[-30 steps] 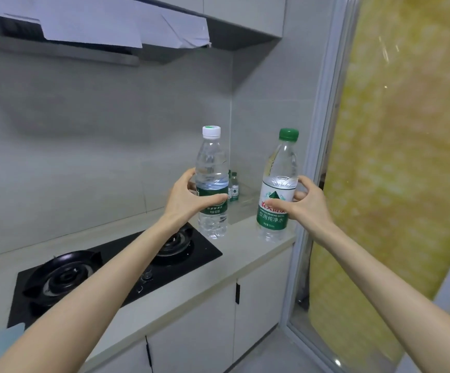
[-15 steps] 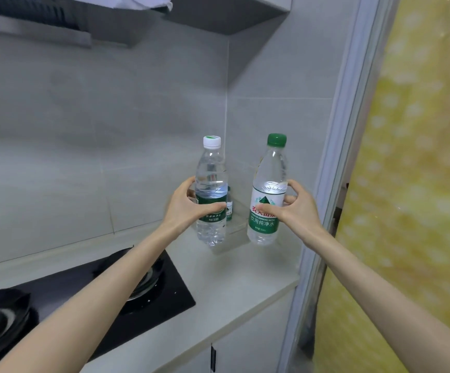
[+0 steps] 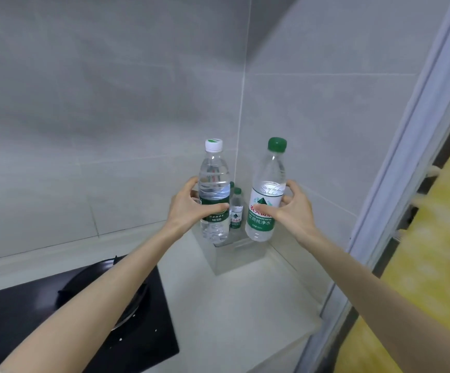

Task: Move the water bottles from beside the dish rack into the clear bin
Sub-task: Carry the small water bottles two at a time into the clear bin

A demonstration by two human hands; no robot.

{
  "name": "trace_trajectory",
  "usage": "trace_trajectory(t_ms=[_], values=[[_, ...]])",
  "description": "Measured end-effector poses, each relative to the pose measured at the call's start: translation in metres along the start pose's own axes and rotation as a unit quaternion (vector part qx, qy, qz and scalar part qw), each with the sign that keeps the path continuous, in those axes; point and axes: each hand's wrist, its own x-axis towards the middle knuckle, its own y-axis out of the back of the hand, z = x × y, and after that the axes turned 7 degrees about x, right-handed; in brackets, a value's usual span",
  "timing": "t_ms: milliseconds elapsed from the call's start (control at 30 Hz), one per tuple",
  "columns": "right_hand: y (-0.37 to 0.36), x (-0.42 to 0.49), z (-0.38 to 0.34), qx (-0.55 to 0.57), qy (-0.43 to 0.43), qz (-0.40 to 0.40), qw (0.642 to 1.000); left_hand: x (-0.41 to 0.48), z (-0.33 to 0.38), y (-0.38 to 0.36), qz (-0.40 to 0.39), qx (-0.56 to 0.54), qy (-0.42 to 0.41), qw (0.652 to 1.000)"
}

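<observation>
Plastic, tile and a black shine
The white-capped bottle (image 3: 214,181) and the green-capped bottle (image 3: 269,179) are of clear, shiny plastic with glossy printed labels (the first one has a ribbed lower part). The bin (image 3: 234,257) is smooth transparent plastic. The wall tiles (image 3: 111,117) look matt grey, the counter (image 3: 231,305) smooth and pale, the stove top (image 3: 143,332) glossy black.

Two bare forearms of one person, seen from the wearer's own viewpoint. The left arm fills the lower left of the frame and the right arm the lower right, both narrowing to slim wrists near the centre. The skin is uncovered from the frame edges up to the left hand (image 3: 191,208) and the right hand (image 3: 295,211). The fingers are slender, with softly visible knuckles.
</observation>
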Motion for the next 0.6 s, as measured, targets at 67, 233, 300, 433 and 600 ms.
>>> trace_trajectory(t_ms=[67, 233, 300, 433, 600], values=[[-0.006, 0.025, 0.016, -0.001, -0.005, -0.006, 1.000, 0.023, -0.017, -0.014, -0.001, -0.002, 0.004, 1.000], [-0.023, 0.093, 0.067, -0.025, -0.033, -0.006, 0.999, 0.086, -0.061, -0.051, -0.019, -0.004, 0.030, 0.999], [-0.029, 0.116, 0.087, -0.052, -0.035, -0.006, 0.998, 0.108, -0.080, -0.066, -0.027, -0.007, 0.047, 0.999], [-0.046, 0.158, 0.131, -0.080, -0.073, 0.004, 0.994, 0.150, -0.124, -0.096, -0.054, -0.011, 0.078, 0.995], [-0.063, 0.191, 0.187, -0.080, -0.124, 0.029, 0.989, 0.176, -0.172, -0.135, -0.084, -0.018, 0.130, 0.988]])
